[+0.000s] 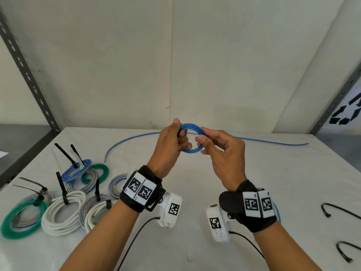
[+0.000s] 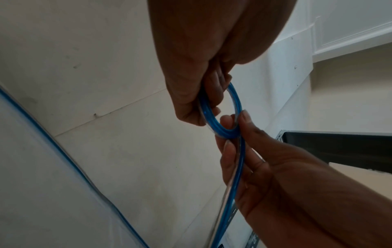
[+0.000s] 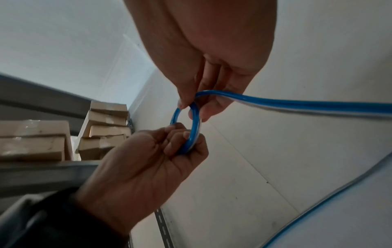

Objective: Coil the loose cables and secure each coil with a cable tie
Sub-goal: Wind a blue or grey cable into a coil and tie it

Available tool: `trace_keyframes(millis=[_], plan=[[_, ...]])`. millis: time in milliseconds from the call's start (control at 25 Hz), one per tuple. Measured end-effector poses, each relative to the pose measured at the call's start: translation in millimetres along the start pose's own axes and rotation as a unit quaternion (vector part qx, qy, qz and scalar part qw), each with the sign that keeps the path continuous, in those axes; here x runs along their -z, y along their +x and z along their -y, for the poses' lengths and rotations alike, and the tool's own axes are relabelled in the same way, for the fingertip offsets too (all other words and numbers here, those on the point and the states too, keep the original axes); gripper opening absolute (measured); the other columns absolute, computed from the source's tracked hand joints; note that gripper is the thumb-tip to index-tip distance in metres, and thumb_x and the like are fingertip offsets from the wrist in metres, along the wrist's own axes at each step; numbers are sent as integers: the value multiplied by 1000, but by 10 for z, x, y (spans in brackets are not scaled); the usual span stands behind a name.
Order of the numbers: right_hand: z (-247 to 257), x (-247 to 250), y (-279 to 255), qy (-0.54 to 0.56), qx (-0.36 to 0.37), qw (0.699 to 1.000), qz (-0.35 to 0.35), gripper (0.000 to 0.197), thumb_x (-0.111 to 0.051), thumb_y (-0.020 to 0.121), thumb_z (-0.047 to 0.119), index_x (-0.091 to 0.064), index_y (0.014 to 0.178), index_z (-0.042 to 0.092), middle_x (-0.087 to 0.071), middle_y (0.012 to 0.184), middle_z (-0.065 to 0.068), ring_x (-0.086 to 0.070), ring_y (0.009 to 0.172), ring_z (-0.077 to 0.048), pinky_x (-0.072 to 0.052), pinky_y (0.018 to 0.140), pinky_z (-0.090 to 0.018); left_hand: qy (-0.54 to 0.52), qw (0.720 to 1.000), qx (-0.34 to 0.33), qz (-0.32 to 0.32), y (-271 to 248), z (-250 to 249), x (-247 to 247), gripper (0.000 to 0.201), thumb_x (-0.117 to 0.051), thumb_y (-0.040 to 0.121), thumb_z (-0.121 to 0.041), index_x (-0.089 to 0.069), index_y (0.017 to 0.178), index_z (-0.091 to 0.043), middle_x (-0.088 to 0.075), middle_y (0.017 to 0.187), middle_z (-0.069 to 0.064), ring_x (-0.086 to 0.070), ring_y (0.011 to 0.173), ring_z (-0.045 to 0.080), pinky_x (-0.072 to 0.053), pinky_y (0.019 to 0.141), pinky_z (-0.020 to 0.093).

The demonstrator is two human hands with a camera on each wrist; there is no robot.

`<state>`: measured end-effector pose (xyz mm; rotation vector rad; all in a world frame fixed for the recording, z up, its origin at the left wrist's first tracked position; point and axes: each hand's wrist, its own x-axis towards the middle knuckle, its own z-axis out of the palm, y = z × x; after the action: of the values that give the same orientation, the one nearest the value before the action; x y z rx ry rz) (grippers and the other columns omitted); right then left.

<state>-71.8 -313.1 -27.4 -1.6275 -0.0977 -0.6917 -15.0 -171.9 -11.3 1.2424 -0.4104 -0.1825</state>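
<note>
While the translucent blue plastic cable [image 1: 192, 138] sits mid-frame as a small ring, left hand [image 1: 172, 147] clamps its turns; right hand [image 1: 220, 153] pinches the opposite arc. Coiling underway, judged; next: wind in the trailing length, then fetch a tie.

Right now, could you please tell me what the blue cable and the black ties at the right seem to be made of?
Blue cable: probably flexible plastic, likely PVC; it looks glossy and translucent, with a pale streak along it, and bends smoothly into a loop.
Black ties: probably nylon or a similar plastic; thin, dark, springy strips holding a curve on the table. Their finish is too small to judge.
</note>
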Motion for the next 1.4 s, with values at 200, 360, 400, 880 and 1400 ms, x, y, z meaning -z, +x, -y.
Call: trace_keyframes(millis=[200,360,400,880,1400], plan=[[42,141,34,-9,-14,999,48,21,-75,85,23,-75,106,20,-77,96,0,-73,91,-20,-60,72,-31,119,990,1,81,-11,-80,120,51,-34,108,-40,-55,80,-4,-43,56,4,-50,54,19,-58,84,38],[24,228,58,-105,4,989,105,19,-75,88,19,-77,107,20,-77,95,8,-72,91,-14,-62,79,-40,298,941,-62,149,-55,-195,261,20,-67,94,-28,-76,103,-12,-76,83,2,-74,79,18,-62,79,34],[19,238,59,-119,5,986,117,18,-75,89,19,-77,106,20,-76,94,10,-71,91,-12,-61,80,-40,311,937,-43,156,-58,-216,293,18,-72,91,-25,-78,102,-13,-77,84,3,-75,80,17,-62,79,35],[12,178,41,-14,13,999,28,16,-64,97,11,-70,111,9,-77,99,-6,-75,87,-20,-60,69,-30,180,981,-52,48,-57,-252,298,17,-72,90,-16,-77,101,-4,-77,83,14,-75,77,23,-61,71,33],[-8,195,34,-50,17,997,60,15,-67,95,11,-76,107,14,-76,94,2,-71,83,-15,-53,62,-21,134,978,76,141,-54,-157,138,51,-44,102,-49,-60,96,-1,-59,68,9,-62,65,21,-58,86,41]])
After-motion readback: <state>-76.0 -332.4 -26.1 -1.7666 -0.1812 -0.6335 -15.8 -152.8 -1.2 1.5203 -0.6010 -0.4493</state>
